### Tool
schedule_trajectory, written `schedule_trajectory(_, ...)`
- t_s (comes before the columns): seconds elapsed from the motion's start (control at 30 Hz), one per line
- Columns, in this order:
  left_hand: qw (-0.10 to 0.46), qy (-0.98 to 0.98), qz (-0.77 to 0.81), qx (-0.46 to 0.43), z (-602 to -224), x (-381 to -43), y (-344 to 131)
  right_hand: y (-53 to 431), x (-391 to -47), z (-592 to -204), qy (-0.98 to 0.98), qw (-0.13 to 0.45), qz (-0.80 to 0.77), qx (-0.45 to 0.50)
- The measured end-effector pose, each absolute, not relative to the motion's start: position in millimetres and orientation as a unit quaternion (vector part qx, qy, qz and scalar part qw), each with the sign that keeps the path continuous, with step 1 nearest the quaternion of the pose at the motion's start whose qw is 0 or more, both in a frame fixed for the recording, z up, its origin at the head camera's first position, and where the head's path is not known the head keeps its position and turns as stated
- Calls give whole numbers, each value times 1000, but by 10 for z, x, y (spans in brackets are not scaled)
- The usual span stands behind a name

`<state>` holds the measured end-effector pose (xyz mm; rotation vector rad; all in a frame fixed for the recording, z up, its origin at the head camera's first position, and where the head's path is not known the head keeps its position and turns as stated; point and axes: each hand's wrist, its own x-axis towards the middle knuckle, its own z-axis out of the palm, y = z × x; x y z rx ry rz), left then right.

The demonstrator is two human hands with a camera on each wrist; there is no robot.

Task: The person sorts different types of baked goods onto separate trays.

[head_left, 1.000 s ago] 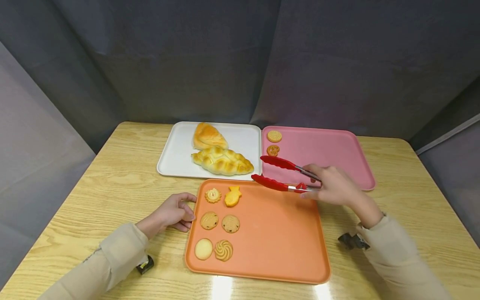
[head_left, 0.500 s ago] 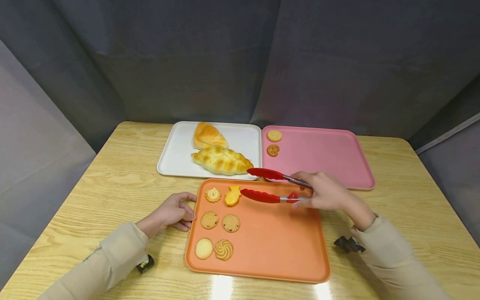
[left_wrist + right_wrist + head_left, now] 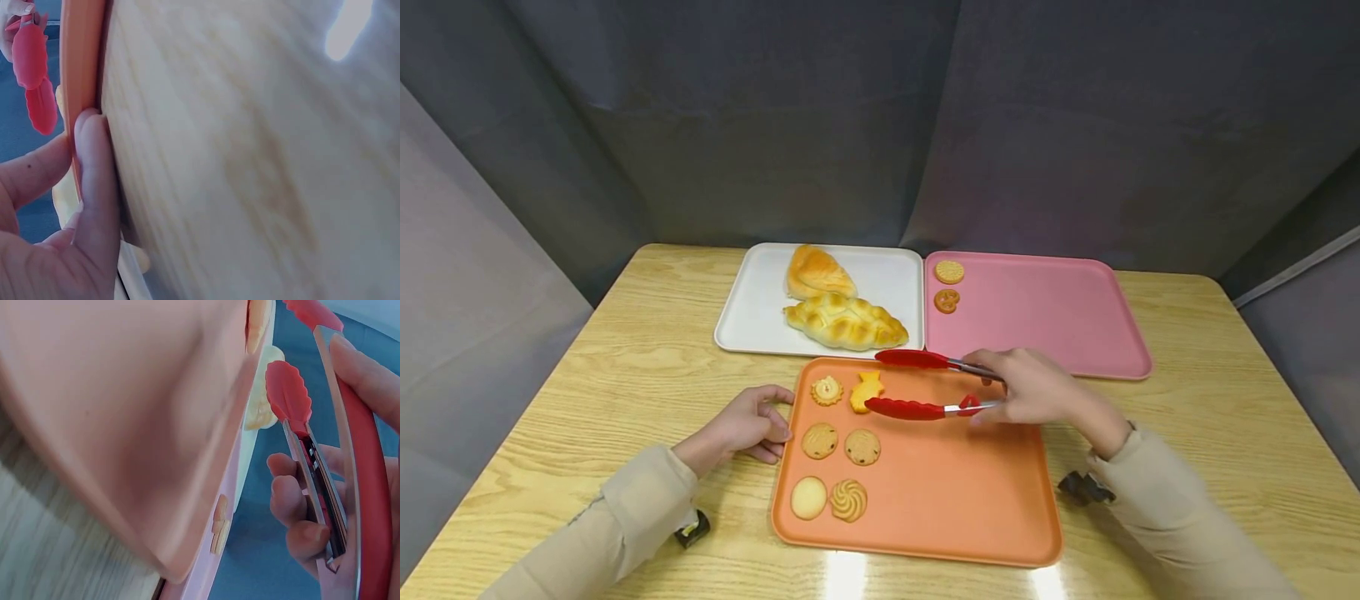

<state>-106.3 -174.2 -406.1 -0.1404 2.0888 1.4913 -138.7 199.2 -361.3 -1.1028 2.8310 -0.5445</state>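
Observation:
My right hand [image 3: 1026,385] grips a pair of red-tipped tongs [image 3: 913,408], their two arms spread apart. The tongs hover over the upper part of an orange tray [image 3: 955,500]. Their lower tip overlaps a fish-shaped cookie [image 3: 867,390] from the head view; contact cannot be told. At the tray's left rim, my left hand [image 3: 752,423] pinches the edge between thumb and finger, seen closely in the left wrist view. Also on the orange tray lie a scalloped cookie [image 3: 827,390], two speckled cookies [image 3: 862,447], a plain round cookie [image 3: 808,497] and a swirl cookie [image 3: 848,500].
Behind stands a white tray [image 3: 752,321] with a braided bread [image 3: 846,322] and a triangular pastry [image 3: 817,273]. Beside it, a pink tray [image 3: 1052,308] bears a round biscuit [image 3: 949,272] and a pretzel-shaped cookie [image 3: 947,301]. Dark curtains [image 3: 880,125] border the wooden table [image 3: 647,333].
My right hand and the tongs have moved left and toward me, from the border of the pink tray to above the fish-shaped cookie. The left hand stays at the tray rim.

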Motion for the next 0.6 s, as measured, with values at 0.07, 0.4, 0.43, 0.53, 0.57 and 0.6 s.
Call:
schedule_trajectory(0.07,282,780,557,-53,-4062,-1064,-1742,1968,-1389,-3620,916,28,-174,-359)
schedule_trajectory(0.4,280,780,557,-52,-4065,-1065,-1743,1854,-1404,-3651,919,39,-142,-365)
schedule_trajectory(0.43,280,780,558,-52,-4067,-1065,-1743,1842,-1407,-3651,920,40,-138,-365)
schedule_trajectory(0.53,279,780,558,-51,-4073,-1064,-1745,1812,-1422,-3659,921,42,-126,-367)
schedule_trajectory(0.57,279,780,558,-51,-4075,-1064,-1745,1804,-1426,-3661,921,43,-122,-367)
schedule_trajectory(0.6,279,779,559,-51,-4077,-1064,-1745,1797,-1429,-3662,921,43,-119,-368)
